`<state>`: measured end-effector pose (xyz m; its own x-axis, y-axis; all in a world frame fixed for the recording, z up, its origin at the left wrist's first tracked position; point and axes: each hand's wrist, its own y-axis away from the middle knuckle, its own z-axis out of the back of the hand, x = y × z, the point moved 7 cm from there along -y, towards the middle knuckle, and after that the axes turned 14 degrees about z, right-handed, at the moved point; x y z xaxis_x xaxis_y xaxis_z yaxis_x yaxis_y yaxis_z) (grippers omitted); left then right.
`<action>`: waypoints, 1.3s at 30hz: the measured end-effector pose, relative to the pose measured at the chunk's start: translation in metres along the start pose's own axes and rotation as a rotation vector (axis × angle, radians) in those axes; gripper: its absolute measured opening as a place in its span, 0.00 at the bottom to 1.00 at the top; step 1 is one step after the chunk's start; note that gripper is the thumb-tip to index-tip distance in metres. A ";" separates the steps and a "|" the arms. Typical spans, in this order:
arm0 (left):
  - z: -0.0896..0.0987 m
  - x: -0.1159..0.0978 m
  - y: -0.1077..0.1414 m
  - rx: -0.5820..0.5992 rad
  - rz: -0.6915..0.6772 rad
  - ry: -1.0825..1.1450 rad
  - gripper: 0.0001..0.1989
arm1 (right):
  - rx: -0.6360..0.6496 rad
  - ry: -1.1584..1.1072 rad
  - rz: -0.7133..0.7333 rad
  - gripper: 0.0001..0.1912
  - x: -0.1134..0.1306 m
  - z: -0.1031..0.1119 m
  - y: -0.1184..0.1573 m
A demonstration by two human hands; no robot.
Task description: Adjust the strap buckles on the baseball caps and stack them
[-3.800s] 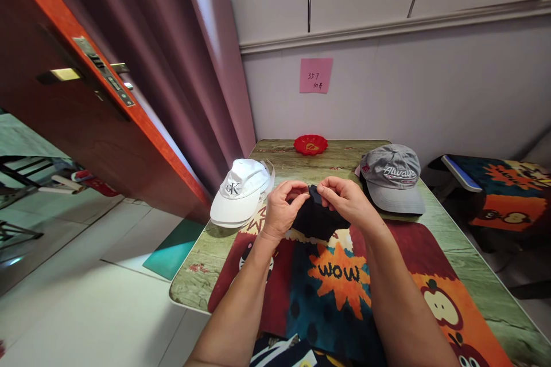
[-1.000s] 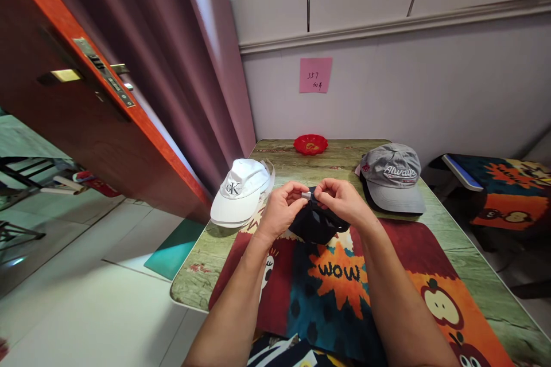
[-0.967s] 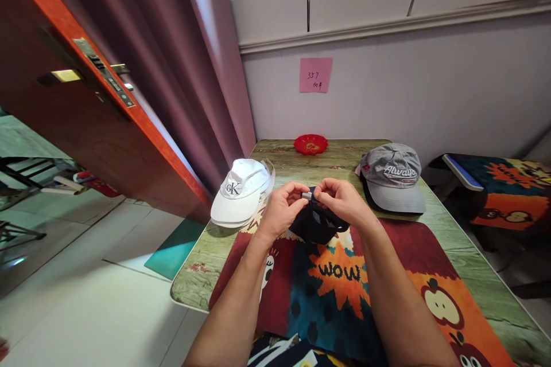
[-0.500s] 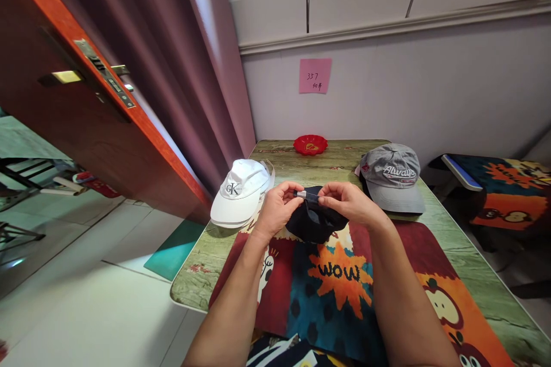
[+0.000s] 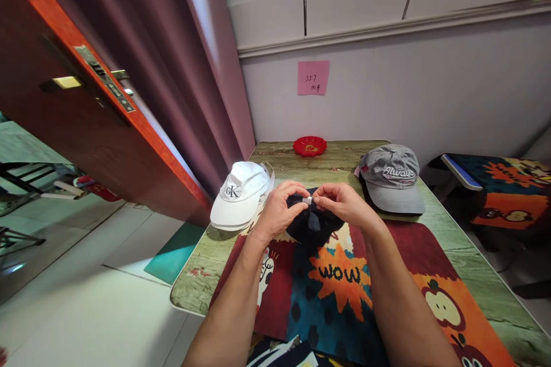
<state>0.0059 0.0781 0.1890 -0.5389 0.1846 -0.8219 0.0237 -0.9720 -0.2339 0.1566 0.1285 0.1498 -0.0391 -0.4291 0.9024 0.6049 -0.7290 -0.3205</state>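
A black cap (image 5: 315, 227) rests on the patterned mat, its back strap turned up towards me. My left hand (image 5: 278, 212) pinches the strap by a small silvery buckle (image 5: 307, 200). Thumb and forefinger of my right hand (image 5: 343, 202) close on the strap just right of that buckle, and the two hands' fingertips nearly meet. To the left lies a white cap (image 5: 241, 192) with black letters on its front. A grey cap (image 5: 392, 178) with "Always" lettering sits at the right, on top of a darker one partly hidden beneath it.
The mat (image 5: 340, 272) with a "WOW" burst covers the front of the wood-pattern table (image 5: 193, 275). A red scalloped dish (image 5: 310, 147) stands at the back, near the wall with a pink note (image 5: 313, 78). An open door (image 5: 142, 132) is at the left.
My hands have come closer together along the strap, the right moving left towards the buckle. The other caps and the dish have stayed put.
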 end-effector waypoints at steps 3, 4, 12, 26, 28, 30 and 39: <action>-0.004 0.003 0.000 0.031 0.031 0.013 0.08 | -0.039 -0.050 0.011 0.13 0.000 -0.005 -0.002; -0.004 0.006 0.000 0.041 0.055 0.030 0.08 | -0.051 -0.066 0.016 0.14 -0.001 -0.005 -0.003; 0.000 0.028 0.000 0.023 0.191 0.119 0.08 | -0.046 0.044 0.040 0.20 0.000 0.020 0.002; -0.009 0.028 -0.001 0.172 0.181 0.158 0.10 | 0.089 -0.088 -0.069 0.16 -0.011 0.003 0.004; -0.010 0.034 -0.003 0.201 0.211 0.199 0.13 | 0.084 -0.078 -0.059 0.15 -0.011 0.004 0.004; -0.010 0.043 -0.006 0.210 0.258 0.260 0.16 | 0.080 -0.065 -0.046 0.15 -0.011 0.004 0.003; -0.019 0.068 -0.013 0.354 0.355 0.291 0.20 | 0.087 -0.029 -0.042 0.15 -0.012 0.001 0.002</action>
<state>-0.0155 0.1064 0.1264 -0.2942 -0.1776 -0.9391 -0.1497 -0.9619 0.2288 0.1590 0.1328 0.1386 -0.0436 -0.3822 0.9231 0.6697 -0.6968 -0.2569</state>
